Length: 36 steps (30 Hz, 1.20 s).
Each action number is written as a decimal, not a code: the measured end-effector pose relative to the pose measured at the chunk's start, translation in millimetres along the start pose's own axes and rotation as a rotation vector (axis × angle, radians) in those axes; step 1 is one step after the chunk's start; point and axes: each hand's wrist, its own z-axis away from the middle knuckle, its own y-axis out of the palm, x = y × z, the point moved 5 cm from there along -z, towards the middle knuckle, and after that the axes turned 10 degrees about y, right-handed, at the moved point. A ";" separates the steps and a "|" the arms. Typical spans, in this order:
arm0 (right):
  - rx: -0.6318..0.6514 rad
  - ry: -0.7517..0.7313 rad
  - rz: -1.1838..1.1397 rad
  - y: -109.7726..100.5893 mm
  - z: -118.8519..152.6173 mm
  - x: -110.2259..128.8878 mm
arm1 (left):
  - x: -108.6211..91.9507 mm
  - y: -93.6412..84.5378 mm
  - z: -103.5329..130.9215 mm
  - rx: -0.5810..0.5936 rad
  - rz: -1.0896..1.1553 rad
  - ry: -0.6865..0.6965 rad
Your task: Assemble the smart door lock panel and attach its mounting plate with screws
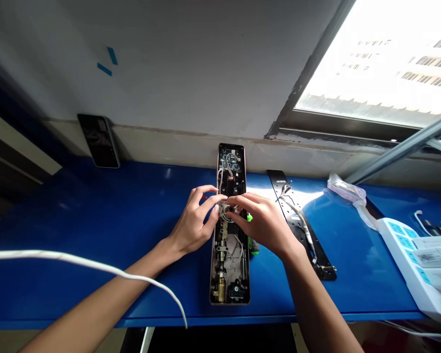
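- My left hand (196,215) reaches the middle of the open electronics housing (235,267) from its left side, fingers bent, with a narrow gap between thumb and index finger; I cannot tell whether anything is pinched there.
- My right hand (266,220) comes over the right edge, its fingertips near the left hand's and its thumb lower; whether they close on something is hidden.
- Just under my fingers is the looped white wire (225,214) inside the housing.
- The long, narrow housing lies on the blue tabletop (150,196), its far end towards the wall (191,73).
- Its far end holds a circuit board (226,163); its near end, a brass cylinder (221,290).
- A green-and-black handle (255,246) shows beside the housing, partly beneath my right hand.
- Further right lies a black perforated plate (296,225) with a wrapped cable bundle (306,229) along it.
- Beyond that are a plastic bag (347,191) and a white power strip (400,260).
- On the far left, a phone (98,141) leans against the wall.
- A loose white cable (59,255) crosses in front of my left forearm.
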 end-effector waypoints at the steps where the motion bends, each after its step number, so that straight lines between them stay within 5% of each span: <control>1: 0.005 0.000 0.000 1.0 -0.2 -0.2 | 0.2 0.5 0.7 0.002 0.004 -0.001; 11: 0.073 0.044 -0.145 -7.7 5.6 -4.3 | -4.0 4.2 2.0 0.020 0.016 0.009; 16: -0.067 0.323 -0.218 -28.3 23.4 -27.8 | -8.7 4.3 0.7 0.002 -0.007 0.040; 19: -0.046 0.509 -0.021 -17.5 32.8 -44.8 | -15.6 5.5 -2.6 -0.010 -0.027 0.093; 26: 0.038 0.551 0.017 19.3 35.7 -48.8 | -30.2 9.5 -15.7 -0.005 -0.076 0.188; 31: -0.120 0.625 -0.047 -17.5 38.9 -58.8 | -45.0 16.7 -33.6 0.096 -0.053 0.293; 36: -0.380 0.614 -0.152 -76.7 61.5 -73.1 | -66.5 42.7 -56.3 0.373 -0.089 0.448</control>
